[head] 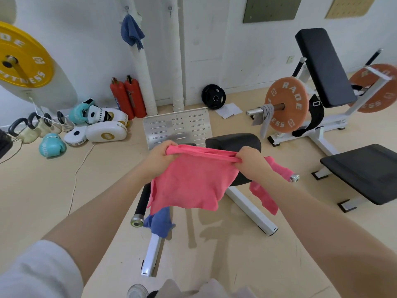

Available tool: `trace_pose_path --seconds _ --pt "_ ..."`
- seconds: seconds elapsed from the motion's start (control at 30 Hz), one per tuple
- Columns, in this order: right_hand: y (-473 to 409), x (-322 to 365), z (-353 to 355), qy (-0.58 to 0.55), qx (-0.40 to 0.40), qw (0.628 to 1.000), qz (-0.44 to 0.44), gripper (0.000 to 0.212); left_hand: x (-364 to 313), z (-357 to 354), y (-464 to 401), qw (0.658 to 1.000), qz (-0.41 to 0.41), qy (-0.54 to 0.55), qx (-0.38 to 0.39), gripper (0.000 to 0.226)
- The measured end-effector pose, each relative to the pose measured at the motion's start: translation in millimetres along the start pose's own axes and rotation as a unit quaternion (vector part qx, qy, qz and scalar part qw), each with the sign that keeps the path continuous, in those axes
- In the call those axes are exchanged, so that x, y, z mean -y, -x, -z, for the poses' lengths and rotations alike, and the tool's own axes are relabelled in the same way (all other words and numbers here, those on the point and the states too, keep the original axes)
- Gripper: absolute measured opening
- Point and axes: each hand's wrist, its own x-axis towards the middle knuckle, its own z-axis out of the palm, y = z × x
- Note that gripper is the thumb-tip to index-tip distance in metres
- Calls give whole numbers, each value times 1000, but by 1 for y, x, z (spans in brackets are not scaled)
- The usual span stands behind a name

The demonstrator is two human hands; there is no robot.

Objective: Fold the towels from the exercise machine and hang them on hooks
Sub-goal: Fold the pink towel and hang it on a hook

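Beige floor; white wall; blue towel on hook.

Towels — 2 pink, 2 blue, 1 grey; 2 red extinguishers — 4 kettlebells.

— What's the room like?
— White walls, beige floor, 2 red extinguishers in the corner.
— Furniture?
— A black padded bench on the right; yellow plate on the left.
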Motion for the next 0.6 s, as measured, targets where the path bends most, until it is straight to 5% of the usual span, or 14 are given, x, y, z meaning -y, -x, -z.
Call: trace_pose_path --seconds 0.13,0.23,0.33,0.43,0.5,0.6 --pt "8 -8 5 -206 39 975 68 15 4 -7 -8 971 81 191 -116 18" --pt "9 -12 8 -87 94 985 117 17 4 -6 -7 935 109 300 -152 19" --pt "6 -17 13 -8 65 992 107 20 -2 -2 -3 903 131 385 -137 17" --pt "3 -28 16 -144 5 990 10 25 -1 1 1 914 151 370 -69 13" --pt "3 -34 19 -312 -26 947 -74 22 1 1 4 915 178 363 -5 12" --pt "4 -41 24 -592 -15 787 -175 14 2 -6 9 908 181 372 73 16"
